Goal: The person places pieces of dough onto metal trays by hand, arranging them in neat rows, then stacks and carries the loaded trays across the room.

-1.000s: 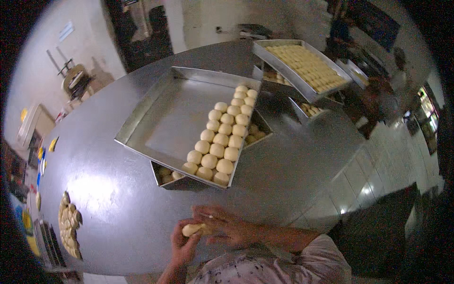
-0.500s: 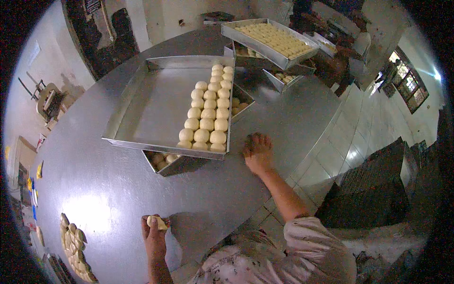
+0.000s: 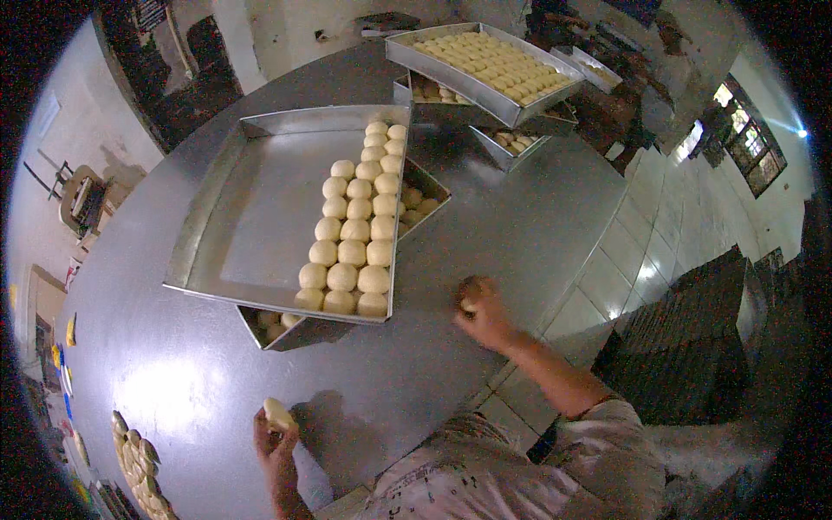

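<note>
My left hand [image 3: 274, 438] pinches a pale dough piece [image 3: 278, 412] above the round metal table [image 3: 442, 338] near its front edge. My right hand [image 3: 482, 314] is curled around a small dough lump, partly hidden under the fingers, on the tabletop to the right of a large metal tray [image 3: 256, 217]. That tray has rows of smooth dough balls [image 3: 354, 229] along its right side and bare metal at left; it rests askew over another tray of dough. A pile of cut dough pieces [image 3: 139, 459] lies at the table's lower left.
Stacked trays [image 3: 511, 104] full of dough stand at the back of the table. People [image 3: 663, 82] are at the back right. Tiled floor [image 3: 633, 217] runs along the table's right edge, with dark ridged objects [image 3: 672, 329] at lower right. A chair-like object [image 3: 78, 199] stands left.
My hands were together around dough a second ago; they have since parted, the right reaching forward and right onto the tabletop, the left moving left with dough. The view has shifted.
</note>
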